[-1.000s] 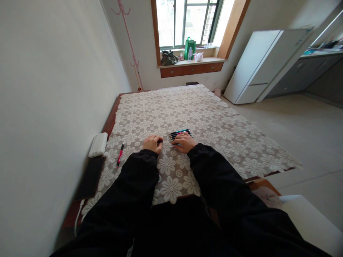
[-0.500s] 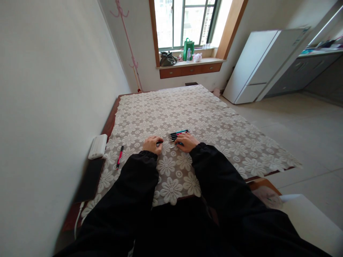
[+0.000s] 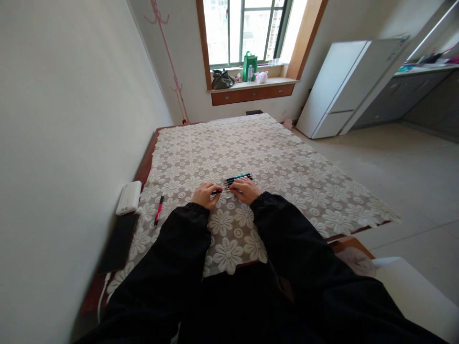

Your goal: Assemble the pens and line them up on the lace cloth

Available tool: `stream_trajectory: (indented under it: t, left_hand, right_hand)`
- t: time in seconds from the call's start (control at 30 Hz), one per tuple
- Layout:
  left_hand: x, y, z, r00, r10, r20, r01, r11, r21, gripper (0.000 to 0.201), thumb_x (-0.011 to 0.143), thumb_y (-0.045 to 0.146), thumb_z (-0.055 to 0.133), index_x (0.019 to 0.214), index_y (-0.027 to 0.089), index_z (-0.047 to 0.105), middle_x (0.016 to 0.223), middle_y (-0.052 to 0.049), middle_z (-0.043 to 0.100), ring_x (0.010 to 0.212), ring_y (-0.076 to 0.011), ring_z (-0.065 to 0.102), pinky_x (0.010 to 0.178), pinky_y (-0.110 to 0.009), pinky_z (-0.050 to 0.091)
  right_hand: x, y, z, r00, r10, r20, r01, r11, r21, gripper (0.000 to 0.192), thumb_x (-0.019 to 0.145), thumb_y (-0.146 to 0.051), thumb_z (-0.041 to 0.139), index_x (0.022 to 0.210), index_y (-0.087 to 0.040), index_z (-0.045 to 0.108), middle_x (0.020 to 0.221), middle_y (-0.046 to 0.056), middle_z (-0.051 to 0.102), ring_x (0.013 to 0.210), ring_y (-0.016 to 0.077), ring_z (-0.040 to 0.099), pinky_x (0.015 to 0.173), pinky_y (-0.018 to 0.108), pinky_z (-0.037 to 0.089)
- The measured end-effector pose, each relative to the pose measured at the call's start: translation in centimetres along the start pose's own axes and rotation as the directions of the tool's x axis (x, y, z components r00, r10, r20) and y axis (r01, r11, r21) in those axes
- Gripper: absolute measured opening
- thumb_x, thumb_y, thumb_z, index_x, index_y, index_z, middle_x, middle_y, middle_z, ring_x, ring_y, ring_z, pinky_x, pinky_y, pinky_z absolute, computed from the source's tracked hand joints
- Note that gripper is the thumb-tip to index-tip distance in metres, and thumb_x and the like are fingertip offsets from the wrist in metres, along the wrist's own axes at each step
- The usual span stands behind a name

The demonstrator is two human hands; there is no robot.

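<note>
The table (image 3: 322, 191) stands against the wall, and a row of pens (image 3: 238, 179) lies on it near its front edge, with the left hand (image 3: 205, 194) and right hand (image 3: 244, 189) just in front of that row. Left of the row, a single pen (image 3: 158, 215) lies well apart, and farther left a power bank (image 3: 128, 197) sits at the table's wall-side edge. Behind the table is the window sill (image 3: 251, 85), bearing a bag (image 3: 250, 66), and to the table's right stands a fridge (image 3: 340, 86).

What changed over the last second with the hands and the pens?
Both hands, left hand and right hand, drew closer together along the pen held between them. The pen bundle, the pink pen and the white box stayed put.
</note>
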State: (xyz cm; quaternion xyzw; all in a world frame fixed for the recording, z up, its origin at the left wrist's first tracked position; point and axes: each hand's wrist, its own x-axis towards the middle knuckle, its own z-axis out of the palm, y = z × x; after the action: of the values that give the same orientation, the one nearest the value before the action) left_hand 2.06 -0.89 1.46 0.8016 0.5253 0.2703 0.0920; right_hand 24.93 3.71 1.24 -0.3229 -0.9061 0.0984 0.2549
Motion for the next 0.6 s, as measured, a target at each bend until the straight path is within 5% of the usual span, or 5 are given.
stream_trajectory:
  t: [0.43, 0.6]
  left_hand:
    - [0.18, -0.64, 0.2, 0.977, -0.212, -0.02, 0.213, 0.973, 0.094, 0.02, 0.073, 0.016, 0.06, 0.092, 0.022, 0.062, 0.093, -0.006, 0.069, 0.097, -0.0259, 0.063, 0.089, -0.039, 0.048]
    - [0.21, -0.99, 0.15, 0.955, -0.291, -0.05, 0.295, 0.948, 0.119, 0.018, 0.075, 0.018, 0.06, 0.092, 0.022, 0.063, 0.093, -0.006, 0.069, 0.099, -0.0268, 0.063, 0.088, -0.04, 0.048]
  right_hand:
    - [-0.06, 0.89, 0.05, 0.955, 0.296, -0.039, -0.297, 0.953, -0.053, 0.015, 0.092, -0.02, 0.055, 0.09, -0.023, 0.07, 0.098, 0.004, 0.07, 0.095, 0.0207, 0.06, 0.085, 0.031, 0.045]
    - [-0.04, 0.97, 0.02, 0.951, 0.31, -0.011, -0.31, 0.95, -0.029, 0.016, 0.091, -0.021, 0.054, 0.09, -0.022, 0.07, 0.1, 0.005, 0.07, 0.097, 0.0207, 0.061, 0.086, 0.031, 0.045]
